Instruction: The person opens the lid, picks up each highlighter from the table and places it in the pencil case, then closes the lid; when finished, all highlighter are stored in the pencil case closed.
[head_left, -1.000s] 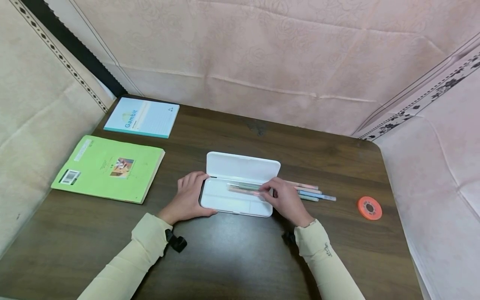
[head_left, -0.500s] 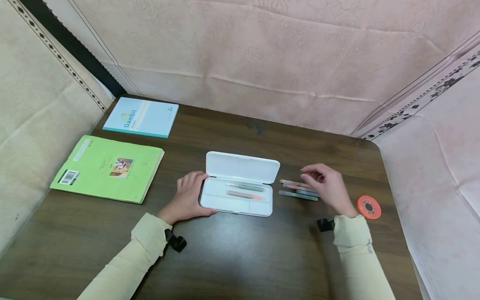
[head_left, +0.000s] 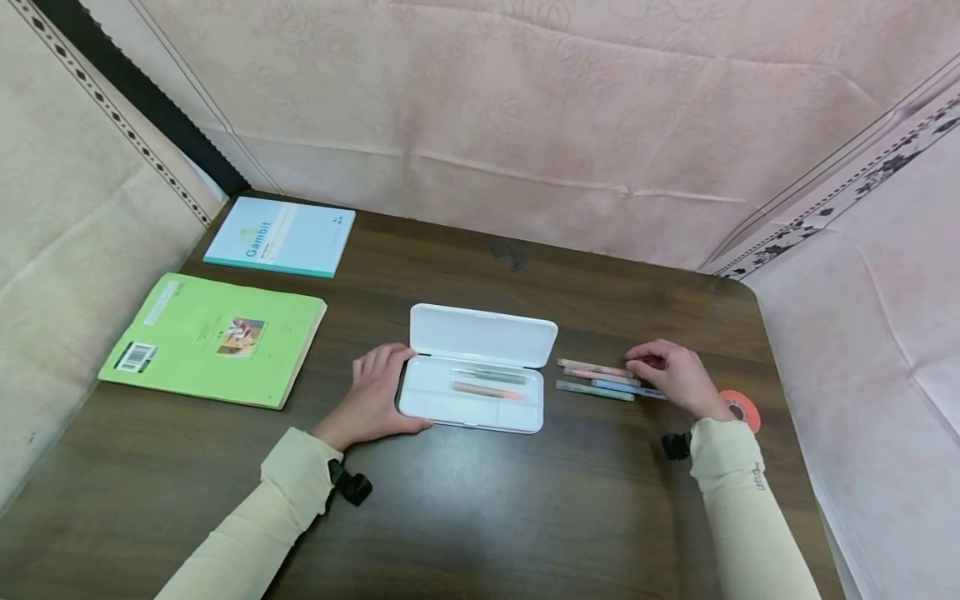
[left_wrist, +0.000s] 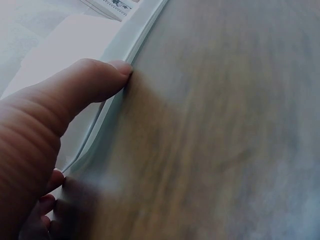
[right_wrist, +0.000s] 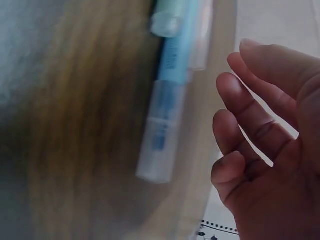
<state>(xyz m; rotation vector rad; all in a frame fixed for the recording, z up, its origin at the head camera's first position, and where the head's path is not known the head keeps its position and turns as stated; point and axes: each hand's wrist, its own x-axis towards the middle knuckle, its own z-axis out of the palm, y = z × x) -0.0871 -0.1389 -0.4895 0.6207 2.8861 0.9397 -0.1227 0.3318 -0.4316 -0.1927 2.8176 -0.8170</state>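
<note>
A white pencil case (head_left: pixel 442 407) lies with its lid raised on the dark wooden table (head_left: pixel 465 517). My left hand (head_left: pixel 363 392) grips its left end, thumb on the near edge and fingers at the back. Inside are a green-tinted pen (head_left: pixel 491 377) and a peach-pink pen (head_left: pixel 487 390). To the case's right lie several highlighter-like pens: pinkish ones, a green one (head_left: pixel 592 390) and a blue one (head_left: pixel 628 388) with a clear cap end. My right hand (head_left: pixel 675 379) hovers over their right ends, fingers loosely bent; in the right wrist view it holds nothing.
An orange-red ring-shaped disc (head_left: pixel 742 408) sits right of the right hand, partly hidden by it. At the left lie a green book (head_left: pixel 195 342) and a light blue notebook (head_left: pixel 300 237). Cloth curtains (head_left: pixel 525 125) border the table's back and sides.
The right hand let go of the peach-pink pen inside the case, then moved right to the ends of the loose pens. The left hand has stayed on the case.
</note>
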